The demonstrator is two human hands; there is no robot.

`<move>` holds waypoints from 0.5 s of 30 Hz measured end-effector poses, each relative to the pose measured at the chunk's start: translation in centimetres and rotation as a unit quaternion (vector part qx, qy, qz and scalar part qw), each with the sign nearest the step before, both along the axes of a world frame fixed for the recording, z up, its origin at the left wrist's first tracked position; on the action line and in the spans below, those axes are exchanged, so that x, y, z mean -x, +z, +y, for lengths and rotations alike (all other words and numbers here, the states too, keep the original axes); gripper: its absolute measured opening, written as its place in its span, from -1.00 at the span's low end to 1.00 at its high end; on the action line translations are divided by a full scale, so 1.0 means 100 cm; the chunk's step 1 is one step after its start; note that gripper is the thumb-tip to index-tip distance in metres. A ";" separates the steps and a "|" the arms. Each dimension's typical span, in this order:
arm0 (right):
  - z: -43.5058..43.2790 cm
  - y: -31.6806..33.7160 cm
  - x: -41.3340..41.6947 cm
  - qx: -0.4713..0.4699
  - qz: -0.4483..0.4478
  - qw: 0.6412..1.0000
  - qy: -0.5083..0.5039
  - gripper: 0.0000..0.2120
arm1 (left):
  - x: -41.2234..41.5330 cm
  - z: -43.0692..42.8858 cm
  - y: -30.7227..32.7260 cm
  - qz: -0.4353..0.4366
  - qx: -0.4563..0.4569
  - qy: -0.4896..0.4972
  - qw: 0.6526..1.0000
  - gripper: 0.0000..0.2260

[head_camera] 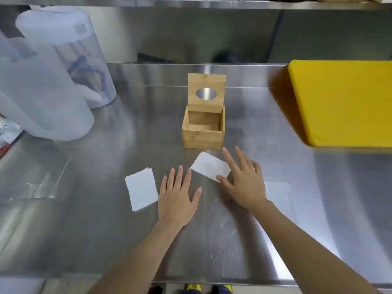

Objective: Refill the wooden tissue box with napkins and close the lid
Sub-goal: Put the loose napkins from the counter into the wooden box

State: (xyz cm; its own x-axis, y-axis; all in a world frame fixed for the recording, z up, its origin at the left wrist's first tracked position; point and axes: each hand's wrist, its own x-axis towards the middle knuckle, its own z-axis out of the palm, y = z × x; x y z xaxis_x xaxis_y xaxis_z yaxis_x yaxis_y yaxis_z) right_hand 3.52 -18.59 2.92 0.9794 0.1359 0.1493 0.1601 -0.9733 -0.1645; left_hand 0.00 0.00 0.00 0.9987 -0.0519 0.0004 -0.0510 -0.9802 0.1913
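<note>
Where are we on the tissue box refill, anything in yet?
Done: the wooden tissue box stands with its lid raised, and its inside looks empty. In hand: the right hand is spread at the edge of the nearer napkin stack; the left hand lies open beside the other napkin stack. Neither grips anything. Left: load the napkins and close the lid.

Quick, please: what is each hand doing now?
Left hand: open, flat, holding nothing.
Right hand: open, thumb touching a napkin stack, not gripping.
</note>
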 end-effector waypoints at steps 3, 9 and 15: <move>0.000 -0.006 -0.001 -0.012 0.020 1.000 0.019 -0.42 | -0.001 0.000 0.001 -0.011 -0.008 0.009 1.000 -0.33; 0.001 -0.012 -0.007 -0.033 0.105 0.993 0.046 -0.30 | -0.002 0.001 -0.002 0.003 -0.019 0.009 1.000 -0.29; 0.008 0.000 -0.030 -0.053 0.098 0.994 0.010 -0.74 | -0.002 0.001 -0.002 -0.005 -0.025 0.012 1.000 -0.33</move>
